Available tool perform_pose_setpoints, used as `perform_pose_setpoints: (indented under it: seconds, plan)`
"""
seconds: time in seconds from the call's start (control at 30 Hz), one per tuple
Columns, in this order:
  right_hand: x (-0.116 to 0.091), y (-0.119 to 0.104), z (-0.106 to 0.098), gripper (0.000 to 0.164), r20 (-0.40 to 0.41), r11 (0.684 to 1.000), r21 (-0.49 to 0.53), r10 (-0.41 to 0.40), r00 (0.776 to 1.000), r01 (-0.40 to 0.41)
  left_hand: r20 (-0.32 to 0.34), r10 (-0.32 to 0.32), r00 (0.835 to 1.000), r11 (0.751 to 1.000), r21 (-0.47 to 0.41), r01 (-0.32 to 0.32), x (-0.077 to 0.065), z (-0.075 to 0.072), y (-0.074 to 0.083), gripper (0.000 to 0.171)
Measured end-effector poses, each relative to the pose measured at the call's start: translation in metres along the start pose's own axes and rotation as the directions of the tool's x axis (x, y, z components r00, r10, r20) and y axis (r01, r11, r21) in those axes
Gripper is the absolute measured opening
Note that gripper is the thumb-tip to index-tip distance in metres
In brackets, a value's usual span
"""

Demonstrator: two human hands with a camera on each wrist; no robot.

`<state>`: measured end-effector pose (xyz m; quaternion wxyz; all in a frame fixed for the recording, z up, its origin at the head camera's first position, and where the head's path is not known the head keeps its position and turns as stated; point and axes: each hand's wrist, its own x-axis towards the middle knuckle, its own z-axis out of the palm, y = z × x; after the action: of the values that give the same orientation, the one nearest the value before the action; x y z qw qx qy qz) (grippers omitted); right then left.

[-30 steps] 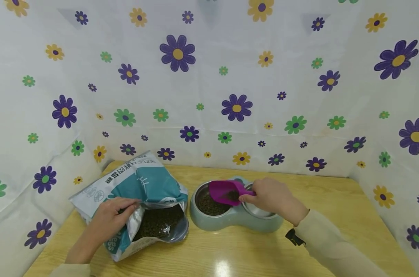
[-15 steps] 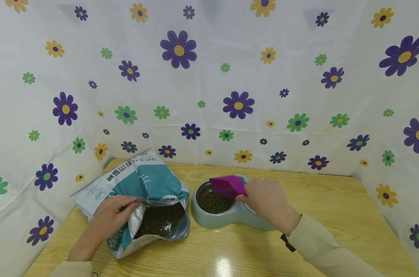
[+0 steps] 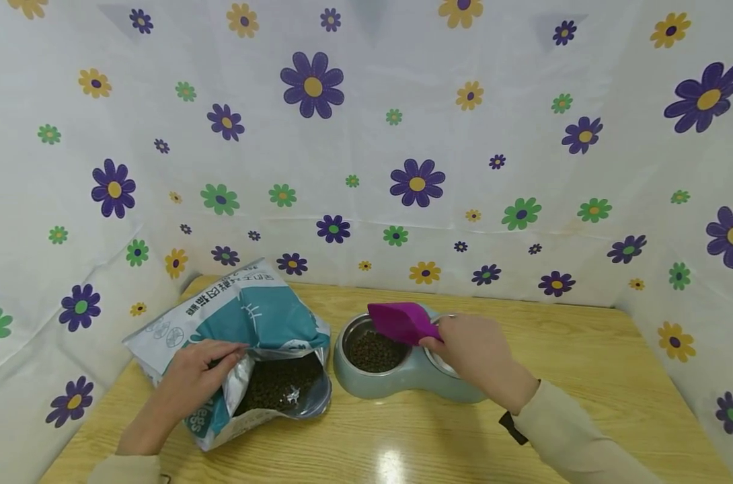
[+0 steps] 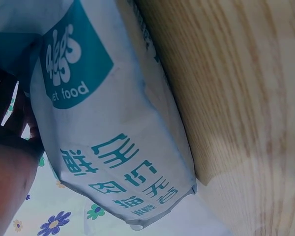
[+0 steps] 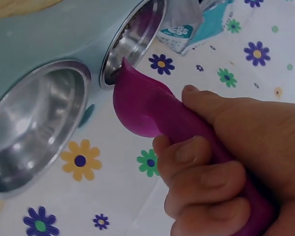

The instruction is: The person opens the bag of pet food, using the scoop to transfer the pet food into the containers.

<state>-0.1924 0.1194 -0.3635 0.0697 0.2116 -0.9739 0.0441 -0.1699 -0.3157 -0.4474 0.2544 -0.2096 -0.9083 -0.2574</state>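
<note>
My right hand point(image 3: 478, 353) grips the handle of a purple scoop point(image 3: 399, 323). The scoop's head is tipped over the left bowl point(image 3: 348, 334) of a pale blue double pet feeder point(image 3: 378, 386). Brown kibble point(image 3: 374, 353) lies in that bowl. In the right wrist view, the feeder's other steel bowl point(image 5: 44, 123) shows bare shiny metal. My left hand point(image 3: 191, 380) pinches the upper edge of the mouth of a teal and white pet food bag point(image 3: 263, 316), which lies tilted on its side. More kibble point(image 3: 278, 386) shows inside its gaping mouth. In the left wrist view, that hand point(image 4: 12, 142) is dark and partly cut off.
Everything stands on a light wooden table point(image 3: 560, 349). A white curtain point(image 3: 366, 148) with purple, yellow and green flowers closes off the back and both sides. The feeder stands just right of the bag's mouth.
The scoop has turned from level, with kibble in it, to tipped over the left bowl, its underside now showing. The left hand and the bag have stayed in place.
</note>
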Motion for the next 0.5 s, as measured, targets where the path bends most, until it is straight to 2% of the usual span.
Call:
perform_pose_setpoints:
  seconds: [0.1, 0.2, 0.37, 0.5]
  plan:
    - [0.0, 0.009, -0.001, 0.052, 0.099, 0.988, 0.143, 0.041, 0.994, -0.055, -0.001, 0.002, 1.0, 1.0, -0.001, -0.002, 0.0, 0.001, 0.001, 0.026]
    - [0.0, 0.018, -0.001, 0.056, 0.2, 0.954, 0.281, 0.049, 0.978, -0.106, -0.001, -0.002, 1.0, 1.0, -0.001, 0.002, -0.001, 0.001, 0.001, 0.026]
    - [-0.004, 0.026, -0.002, 0.056, 0.353, 0.864, 0.464, 0.022, 0.935, -0.195, 0.003, -0.007, 1.0, 1.0, -0.005, 0.007, -0.001, 0.001, 0.0, 0.026]
    - [-0.009, 0.027, -0.004, 0.055, 0.446, 0.784, 0.571, -0.045, 0.894, -0.245, 0.002, -0.008, 1.0, 1.0, -0.005, 0.008, 0.0, 0.001, 0.0, 0.026]
